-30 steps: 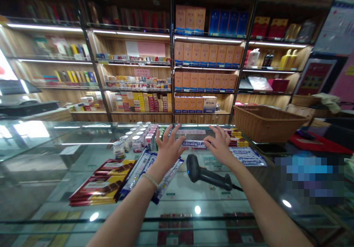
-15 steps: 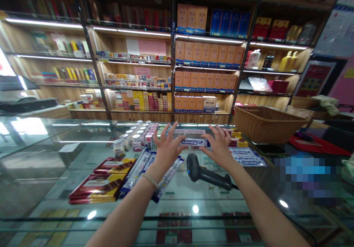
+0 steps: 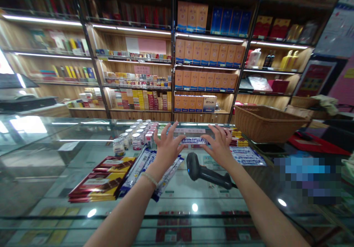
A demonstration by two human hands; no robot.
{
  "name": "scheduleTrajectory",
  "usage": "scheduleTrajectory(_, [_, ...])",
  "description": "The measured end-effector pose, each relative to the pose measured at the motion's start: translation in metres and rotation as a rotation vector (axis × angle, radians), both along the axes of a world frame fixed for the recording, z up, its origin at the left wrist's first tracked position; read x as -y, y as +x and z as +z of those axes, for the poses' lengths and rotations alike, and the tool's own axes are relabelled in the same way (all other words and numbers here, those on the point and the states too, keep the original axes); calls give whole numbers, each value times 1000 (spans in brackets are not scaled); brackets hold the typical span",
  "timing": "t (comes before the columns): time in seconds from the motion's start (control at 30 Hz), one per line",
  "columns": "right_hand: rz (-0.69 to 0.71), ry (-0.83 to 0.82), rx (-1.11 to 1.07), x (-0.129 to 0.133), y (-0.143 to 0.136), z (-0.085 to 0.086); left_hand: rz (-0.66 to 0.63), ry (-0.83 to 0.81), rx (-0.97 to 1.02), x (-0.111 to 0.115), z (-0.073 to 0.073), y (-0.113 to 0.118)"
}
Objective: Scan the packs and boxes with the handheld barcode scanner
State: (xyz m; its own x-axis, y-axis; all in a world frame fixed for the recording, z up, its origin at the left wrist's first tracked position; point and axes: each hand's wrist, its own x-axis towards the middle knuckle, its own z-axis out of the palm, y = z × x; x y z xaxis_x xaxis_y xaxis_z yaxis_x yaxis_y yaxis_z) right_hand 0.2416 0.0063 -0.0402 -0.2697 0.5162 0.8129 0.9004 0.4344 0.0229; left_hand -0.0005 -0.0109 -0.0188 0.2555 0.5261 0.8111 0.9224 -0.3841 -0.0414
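My left hand (image 3: 166, 147) hovers over the glass counter with its fingers spread. My right hand (image 3: 219, 145) is spread the same way, facing it. Between the two thumbs shows a narrow blue-and-white packet (image 3: 193, 141); whether the thumbs touch its ends I cannot tell. Below the hands lies a black barcode scanner (image 3: 206, 173), its handle toward my right forearm. Under and beside my left wrist are blue-and-white long packets (image 3: 138, 169), partly hidden by it. Left of them are stacked chocolate bars (image 3: 103, 178) in red and yellow wrappers.
Several small white-lidded jars (image 3: 136, 142) stand beyond the packets. More blue-and-white packets (image 3: 247, 156) and yellow-red packs (image 3: 239, 138) lie right of my right hand. A wicker basket (image 3: 268, 123) sits at the counter's right. Shelves of boxes (image 3: 206, 81) line the back wall.
Almost nothing differs. Both hands keep their spread pose, with the right fingers shifted very slightly; the scanner and packets stay in place.
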Motion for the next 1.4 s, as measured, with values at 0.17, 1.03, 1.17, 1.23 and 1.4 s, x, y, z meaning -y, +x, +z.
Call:
scheduleTrajectory(0.17, [5, -5, -11, 1, 1, 2, 0, 18, -8, -3, -2, 0])
scheduleTrajectory(1.03, [37, -86, -153, -2, -4, -2, 8, 15, -47, -6, -6, 0])
scheduleTrajectory(1.17, [27, -108, -194, 0, -8, -1, -16, 72, -89, -6, -6, -1])
scheduleTrajectory(1.23, [27, -118, -196, 0, -9, -1, -36, 102, -115, -5, -7, 0])
scheduleTrajectory(1.4, [43, -143, -200, 0, -10, -1, -51, 124, -125, -4, -10, 3])
